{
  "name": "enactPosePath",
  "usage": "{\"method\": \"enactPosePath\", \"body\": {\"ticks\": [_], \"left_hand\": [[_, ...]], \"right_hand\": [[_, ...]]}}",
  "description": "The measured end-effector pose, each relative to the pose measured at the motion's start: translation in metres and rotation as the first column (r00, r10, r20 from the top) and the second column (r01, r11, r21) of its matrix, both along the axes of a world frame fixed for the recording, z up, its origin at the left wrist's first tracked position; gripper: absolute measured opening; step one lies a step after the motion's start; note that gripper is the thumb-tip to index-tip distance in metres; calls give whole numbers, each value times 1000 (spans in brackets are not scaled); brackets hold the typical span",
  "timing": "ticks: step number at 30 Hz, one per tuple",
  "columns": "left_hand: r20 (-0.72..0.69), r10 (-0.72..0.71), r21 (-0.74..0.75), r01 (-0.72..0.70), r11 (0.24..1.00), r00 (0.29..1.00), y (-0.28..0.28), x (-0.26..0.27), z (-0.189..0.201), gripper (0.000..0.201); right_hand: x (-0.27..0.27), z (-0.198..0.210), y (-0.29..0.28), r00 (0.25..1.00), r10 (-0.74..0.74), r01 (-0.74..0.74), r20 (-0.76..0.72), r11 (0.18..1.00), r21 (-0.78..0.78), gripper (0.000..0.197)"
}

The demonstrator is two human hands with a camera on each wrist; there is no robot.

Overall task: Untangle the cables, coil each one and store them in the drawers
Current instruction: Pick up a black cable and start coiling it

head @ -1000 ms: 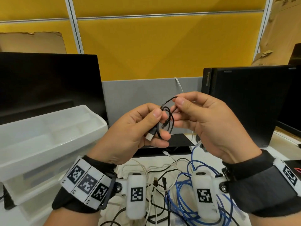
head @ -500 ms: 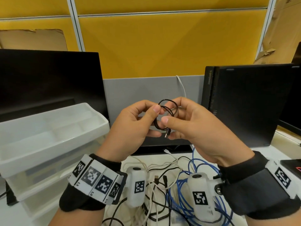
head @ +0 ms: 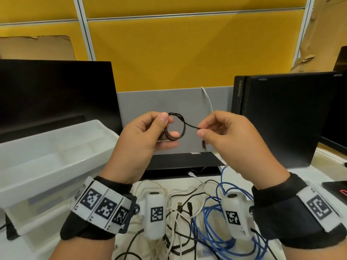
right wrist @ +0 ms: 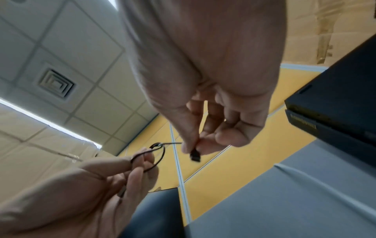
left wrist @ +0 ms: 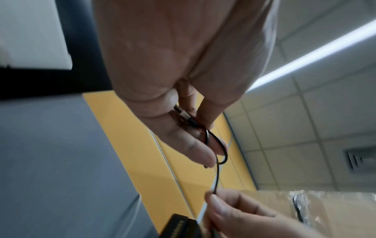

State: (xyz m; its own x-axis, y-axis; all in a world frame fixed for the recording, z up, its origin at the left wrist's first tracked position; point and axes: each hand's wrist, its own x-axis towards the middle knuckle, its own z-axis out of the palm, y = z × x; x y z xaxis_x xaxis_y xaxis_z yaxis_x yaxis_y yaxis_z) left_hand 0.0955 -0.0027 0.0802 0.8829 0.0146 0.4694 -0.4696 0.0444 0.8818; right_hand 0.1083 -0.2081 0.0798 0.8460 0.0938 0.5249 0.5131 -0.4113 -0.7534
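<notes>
Since half a second ago the hands are drawn apart, and a short run of the black cable (head: pixel 175 126) is stretched between them. The coiled loops are pinched in the left hand (head: pixel 142 141) between thumb and curled fingers, with a metal plug tucked against the palm in the left wrist view. The free end is pinched by thumb and forefinger of the right hand (head: pixel 231 139), its plug (head: pixel 203 144) hanging below. Tangled cables (head: pixel 187 218) are left on the bench (head: pixel 300 177), beside the open drawer (head: pixel 56 152).
</notes>
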Motion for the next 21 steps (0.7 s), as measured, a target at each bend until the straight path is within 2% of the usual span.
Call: {"method": "enactPosePath", "body": {"ticks": [2, 5, 7, 9, 11, 13, 18, 21], "left_hand": [[-61, -164, -141, 154, 978, 985, -6, -3, 3, 20], [-87, -282, -227, 257, 939, 955, -12, -7, 5, 24], [-89, -243, -187, 223, 957, 966, -14, -6, 3, 26], [-56, -93, -91, 87, 992, 994, -15, -4, -1, 23], [32, 76, 29, -77, 997, 997, -15, -1, -6, 20], [131, 183, 110, -198, 974, 974, -16, 0, -9, 19], [376, 326, 201, -420, 885, 867, -16, 3, -13, 16], [427, 367, 205, -483, 851, 827, -16, 3, -12, 15]], "right_hand": [[1, -1, 3, 994, 104, -96, -20, 966, 240, 5], [-3, 2, 9, 947, 321, -258, -17, 788, 559, 7], [-6, 5, 13, 908, 419, -301, -20, 686, 663, 8], [-9, 7, 14, 873, 483, -300, -68, 640, 707, 9], [-11, 9, 14, 839, 524, -284, -145, 649, 706, 11], [-12, 8, 13, 815, 538, -277, -213, 686, 672, 14], [-15, 7, 14, 813, 513, -259, -276, 742, 618, 17], [-18, 8, 14, 824, 502, -299, -261, 779, 552, 20]]}}
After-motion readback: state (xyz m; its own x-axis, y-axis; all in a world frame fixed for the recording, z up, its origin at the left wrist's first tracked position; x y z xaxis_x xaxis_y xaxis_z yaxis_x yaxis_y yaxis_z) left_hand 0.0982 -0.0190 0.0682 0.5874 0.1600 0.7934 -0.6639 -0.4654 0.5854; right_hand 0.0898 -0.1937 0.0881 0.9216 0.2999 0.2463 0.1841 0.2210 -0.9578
